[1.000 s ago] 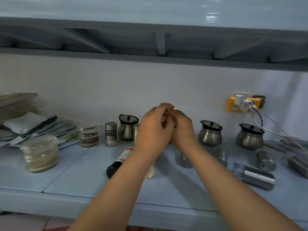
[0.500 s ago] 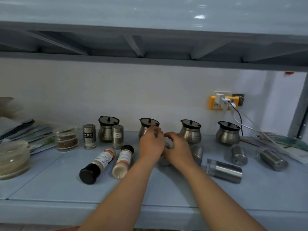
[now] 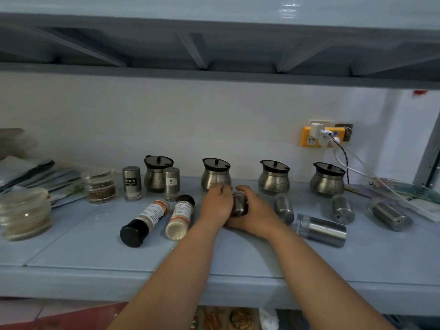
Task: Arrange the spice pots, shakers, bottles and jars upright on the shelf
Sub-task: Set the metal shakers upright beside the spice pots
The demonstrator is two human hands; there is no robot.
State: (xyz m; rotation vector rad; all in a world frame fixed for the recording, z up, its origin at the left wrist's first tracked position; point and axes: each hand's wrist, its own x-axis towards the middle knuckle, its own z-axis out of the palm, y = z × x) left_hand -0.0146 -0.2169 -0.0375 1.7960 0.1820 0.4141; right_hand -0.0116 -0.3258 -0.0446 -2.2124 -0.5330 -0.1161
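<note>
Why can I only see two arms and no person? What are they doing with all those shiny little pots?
The camera sits on the person's head and looks down, so you see only their arms. The picture shows a blue shelf. Both hands meet in the middle: the left hand and right hand have their grip around one small metal shaker. Four round metal pots with black lids, like this one, stand upright along the wall. Two bottles lie on their sides, and so do several steel shakers on the right, such as this one. The person is standing them up.
</note>
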